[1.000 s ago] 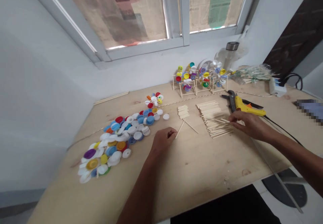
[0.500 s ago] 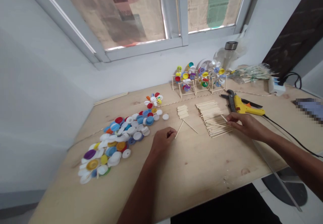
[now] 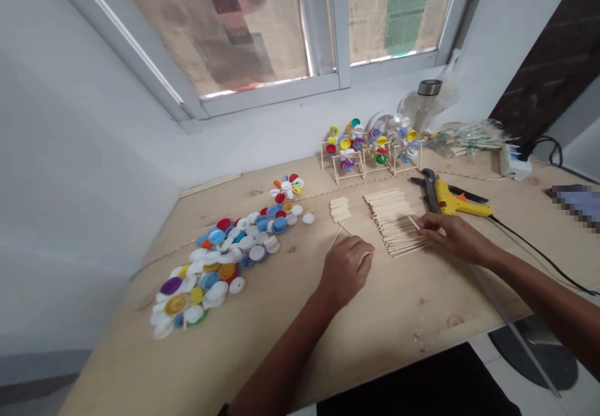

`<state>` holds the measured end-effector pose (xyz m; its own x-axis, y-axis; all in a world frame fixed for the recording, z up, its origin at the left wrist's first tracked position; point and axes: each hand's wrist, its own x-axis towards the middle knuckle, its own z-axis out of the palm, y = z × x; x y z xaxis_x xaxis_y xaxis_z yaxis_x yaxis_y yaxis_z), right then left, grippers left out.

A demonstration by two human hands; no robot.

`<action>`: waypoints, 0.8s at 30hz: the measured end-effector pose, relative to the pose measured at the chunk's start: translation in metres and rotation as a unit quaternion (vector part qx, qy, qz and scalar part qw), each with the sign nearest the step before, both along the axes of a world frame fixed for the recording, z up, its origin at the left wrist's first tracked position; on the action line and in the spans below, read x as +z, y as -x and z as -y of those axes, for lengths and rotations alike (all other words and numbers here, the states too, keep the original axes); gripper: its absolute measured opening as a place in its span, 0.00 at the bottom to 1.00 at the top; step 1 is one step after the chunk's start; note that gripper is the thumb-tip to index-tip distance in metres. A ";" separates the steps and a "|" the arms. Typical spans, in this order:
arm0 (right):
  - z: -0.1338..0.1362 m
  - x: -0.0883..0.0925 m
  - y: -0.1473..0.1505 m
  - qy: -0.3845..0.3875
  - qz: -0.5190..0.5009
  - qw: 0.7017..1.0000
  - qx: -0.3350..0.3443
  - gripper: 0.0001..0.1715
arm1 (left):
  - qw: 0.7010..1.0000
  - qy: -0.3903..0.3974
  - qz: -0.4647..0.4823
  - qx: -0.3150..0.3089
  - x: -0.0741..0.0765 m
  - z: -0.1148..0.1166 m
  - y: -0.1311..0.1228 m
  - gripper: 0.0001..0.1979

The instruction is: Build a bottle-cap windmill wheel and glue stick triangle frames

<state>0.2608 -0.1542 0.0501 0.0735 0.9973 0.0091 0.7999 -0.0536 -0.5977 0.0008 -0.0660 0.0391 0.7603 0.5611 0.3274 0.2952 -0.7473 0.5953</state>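
Note:
My left hand [image 3: 345, 270] rests on the wooden table [image 3: 356, 322] with its fingers curled over two thin wooden sticks [image 3: 336, 236] that lie crossed in a V. My right hand [image 3: 447, 235] lies at the right edge of a pile of long wooden sticks [image 3: 392, 219] and pinches one stick of the pile between thumb and fingers. A small stack of short flat sticks [image 3: 340, 208] lies just beyond my left hand.
A yellow glue gun [image 3: 452, 201] with a black cord lies behind my right hand. Several coloured bottle caps [image 3: 225, 253] spread across the left. Small cap-and-stick wheel models [image 3: 372, 147], a glass jar [image 3: 427, 100] and a bag of sticks [image 3: 469, 136] stand under the window.
My left hand has slid to the right, from the lower end of the crossed sticks onto them. My right hand stays at the stick pile, shifted slightly towards me.

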 end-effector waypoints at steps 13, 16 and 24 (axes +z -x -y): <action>-0.002 -0.008 -0.002 -0.024 0.003 1.000 -0.013 0.11 | 0.981 -0.079 -0.176 0.027 -0.020 0.016 -0.048 0.09; -0.005 -0.009 -0.001 -0.023 0.022 0.999 -0.014 0.11 | 0.974 -0.104 -0.200 0.023 -0.020 0.016 -0.050 0.07; -0.012 -0.008 0.005 -0.025 0.066 0.997 -0.008 0.10 | 0.966 -0.150 -0.206 0.031 -0.024 0.021 -0.052 0.06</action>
